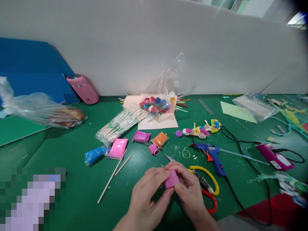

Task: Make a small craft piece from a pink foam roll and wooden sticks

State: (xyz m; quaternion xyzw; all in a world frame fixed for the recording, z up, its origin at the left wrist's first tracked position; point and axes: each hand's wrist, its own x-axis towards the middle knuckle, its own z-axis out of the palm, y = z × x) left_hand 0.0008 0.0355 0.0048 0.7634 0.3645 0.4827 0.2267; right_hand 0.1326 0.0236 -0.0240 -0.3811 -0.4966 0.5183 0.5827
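Between the fingertips of both hands is a small pink lump that looks like modelling clay. My left hand pinches it from the left, and my right hand grips it from the right. Partly hidden behind my right hand lie scissors with yellow and red handles; their tip shows above my fingers. Beyond my hands are an orange packet, a purple packet and a small pink piece. Farther left are a bright pink packet, a blue bag and two wooden sticks.
At right, a blue glue gun trails a black cable near a magenta device. A bottle-cap figure sits behind it. Farther back are a bag of caps, bagged sticks and a pink flask by the white wall.
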